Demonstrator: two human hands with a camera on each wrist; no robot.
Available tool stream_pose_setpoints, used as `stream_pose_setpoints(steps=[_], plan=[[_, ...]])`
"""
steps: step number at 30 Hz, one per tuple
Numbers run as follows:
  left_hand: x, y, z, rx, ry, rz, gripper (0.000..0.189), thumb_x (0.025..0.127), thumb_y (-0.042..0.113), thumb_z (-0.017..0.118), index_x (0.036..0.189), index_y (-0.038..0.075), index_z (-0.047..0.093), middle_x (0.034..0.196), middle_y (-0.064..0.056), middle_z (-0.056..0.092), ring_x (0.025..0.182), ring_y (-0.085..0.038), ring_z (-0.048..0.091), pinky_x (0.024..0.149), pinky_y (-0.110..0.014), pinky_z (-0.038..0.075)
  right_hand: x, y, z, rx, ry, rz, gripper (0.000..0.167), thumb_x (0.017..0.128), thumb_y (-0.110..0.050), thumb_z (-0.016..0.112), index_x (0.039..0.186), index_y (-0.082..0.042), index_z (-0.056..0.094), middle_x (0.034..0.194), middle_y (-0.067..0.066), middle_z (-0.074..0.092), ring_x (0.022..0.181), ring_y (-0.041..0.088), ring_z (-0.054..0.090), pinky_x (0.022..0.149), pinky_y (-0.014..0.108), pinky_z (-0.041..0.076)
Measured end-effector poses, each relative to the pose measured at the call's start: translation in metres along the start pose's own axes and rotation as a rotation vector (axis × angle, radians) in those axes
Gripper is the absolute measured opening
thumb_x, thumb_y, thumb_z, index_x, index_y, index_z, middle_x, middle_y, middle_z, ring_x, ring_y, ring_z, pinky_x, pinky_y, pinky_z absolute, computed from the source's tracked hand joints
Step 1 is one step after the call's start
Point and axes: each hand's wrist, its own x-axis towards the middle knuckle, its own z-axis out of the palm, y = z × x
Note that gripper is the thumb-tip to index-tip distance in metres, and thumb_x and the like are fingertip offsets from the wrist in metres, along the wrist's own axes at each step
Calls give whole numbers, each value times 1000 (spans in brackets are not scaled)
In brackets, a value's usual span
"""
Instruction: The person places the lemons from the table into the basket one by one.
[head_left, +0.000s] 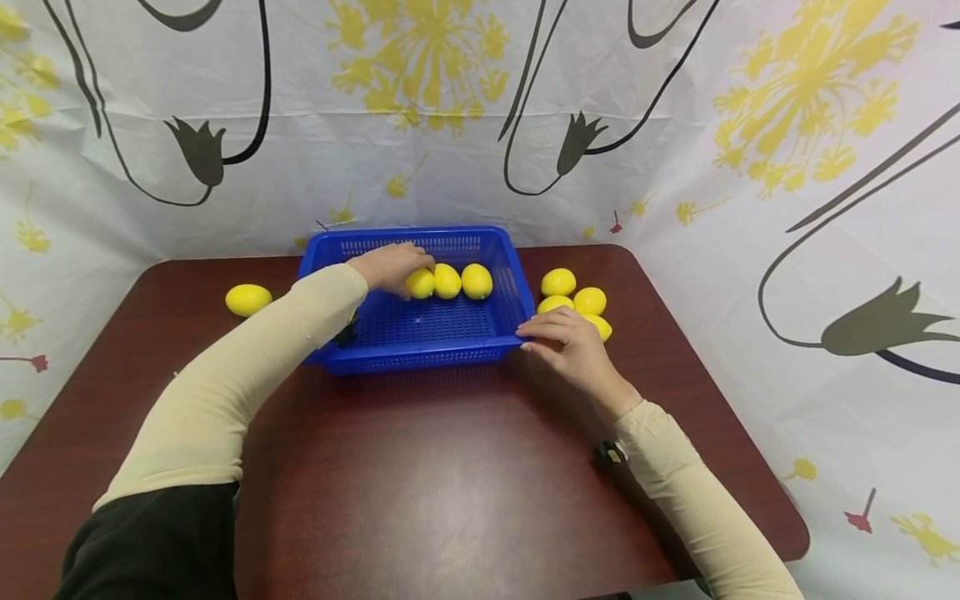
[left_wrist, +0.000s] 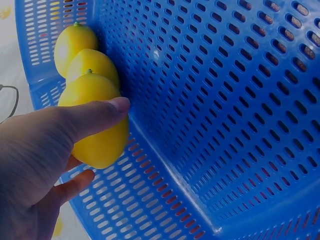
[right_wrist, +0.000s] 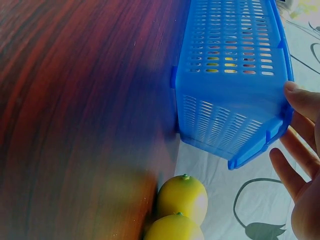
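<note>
My left hand reaches into the blue plastic basket and holds a yellow lemon, thumb across its near side. Two more lemons, a middle one and an outer one, sit in a row right beside it along the basket's back half. At the basket's front right corner, my right hand pinches the rim with thumb and fingertips. Just past that hand, several lemons lie grouped on the table, partly hidden by it.
A single lemon lies on the dark wood table left of the basket. Behind and to the right hangs a white cloth with yellow and grey flower prints, close along the table's back edge.
</note>
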Motion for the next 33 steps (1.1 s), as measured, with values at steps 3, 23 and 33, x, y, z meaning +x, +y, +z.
stream_pose_setpoints(steps=[3, 23, 33], plan=[[0, 0, 0, 0, 1, -5, 61, 80, 16, 82, 135, 13, 56, 139, -13, 56, 129, -35, 50, 110, -53, 41, 0, 0, 0, -1, 0, 5, 27, 79, -12, 82, 105, -12, 78, 107, 2, 76, 103, 16, 64, 94, 19, 48], [3, -3, 10, 69, 37, -7, 60, 78, 13, 83, 132, 12, 57, 135, -14, 59, 128, -36, 51, 110, -56, 39, -1, 3, 2, -3, 10, 5, 26, 79, -13, 82, 105, -13, 78, 107, 2, 76, 104, 16, 65, 96, 19, 47], [4, -5, 14, 109, 57, 3, 61, 77, 11, 84, 132, 12, 57, 133, -14, 59, 128, -37, 50, 109, -59, 39, -2, 3, 2, 0, 25, -11, 27, 78, -12, 83, 104, -12, 78, 106, 3, 76, 103, 18, 65, 95, 21, 48]])
